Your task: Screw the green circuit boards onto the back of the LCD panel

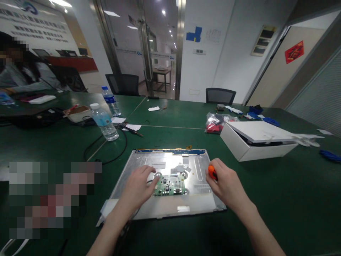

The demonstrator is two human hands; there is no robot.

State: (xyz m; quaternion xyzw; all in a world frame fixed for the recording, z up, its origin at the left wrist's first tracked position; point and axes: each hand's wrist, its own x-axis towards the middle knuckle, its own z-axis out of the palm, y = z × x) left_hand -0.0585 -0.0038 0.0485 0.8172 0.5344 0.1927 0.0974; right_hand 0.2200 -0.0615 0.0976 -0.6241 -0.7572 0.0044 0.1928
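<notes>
A metal-backed display panel lay flat on the green table, between the person's two hands, with a green circuit board on its middle. The left hand reached over the panel's left part, its thumb parted from the index finger; the thumb tip was at the board's left edge and the index fingertip lay just beyond, on the far side. Whether they pressed down could not be told. The right hand was curled around an orange handle at the panel's right edge, well apart from the board. A white box stood to the far right, and a water bottle to the far left.
</notes>
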